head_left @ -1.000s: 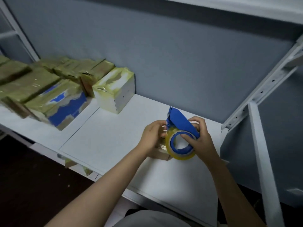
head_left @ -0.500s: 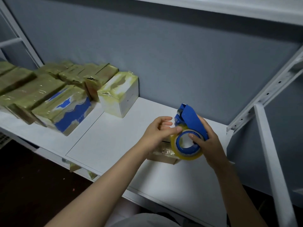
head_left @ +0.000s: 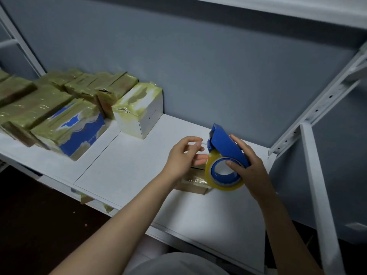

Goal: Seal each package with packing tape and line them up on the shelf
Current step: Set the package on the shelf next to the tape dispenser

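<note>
Right hand (head_left: 252, 172) grips blue tape dispenser (head_left: 226, 145), fingers wrapped round it. Left hand (head_left: 182, 158) pinches clear tape end (head_left: 203, 143) at its blade. Small brown package (head_left: 195, 183) lies on shelf (head_left: 129, 171) beneath both hands. Taped packages (head_left: 65, 116) lined up far left.

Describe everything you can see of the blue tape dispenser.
The tape dispenser is a blue, plastic-looking shell, arched over a roll of yellowish clear tape on a blue hub. The right hand grips it, tilted, cutter end up and left, above a package on the shelf. The left hand pinches a tape strip at its cutter.
</note>
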